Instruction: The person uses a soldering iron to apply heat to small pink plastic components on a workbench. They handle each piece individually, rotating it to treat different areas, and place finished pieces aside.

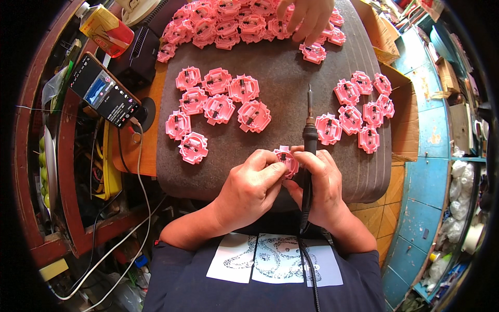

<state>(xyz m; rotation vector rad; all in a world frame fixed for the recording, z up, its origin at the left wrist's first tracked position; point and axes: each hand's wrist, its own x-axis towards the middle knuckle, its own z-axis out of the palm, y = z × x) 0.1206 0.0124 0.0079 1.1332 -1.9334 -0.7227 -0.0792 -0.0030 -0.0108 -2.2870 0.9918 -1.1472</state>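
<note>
Near the front edge of the dark board [270, 104], my left hand [247, 182] pinches a small pink plastic housing [285, 154]. My right hand [326, 182] is closed round a soldering iron [310, 138], its tip pointing away from me, and its thumb and fingertips also touch the housing's right side. Part of the housing is hidden by my fingers. Several like housings with small black parts inside lie in a left group [219, 109] and a right group [351, 118]. The iron's tip is over bare board, apart from both groups.
A pile of pink housings [226, 23] covers the far end, where another person's hand [310, 18] reaches in. Left of the board are a phone [104, 91] on a stand, a drink bottle [106, 31] and cables [148, 208]. A cardboard box [405, 112] stands at the right.
</note>
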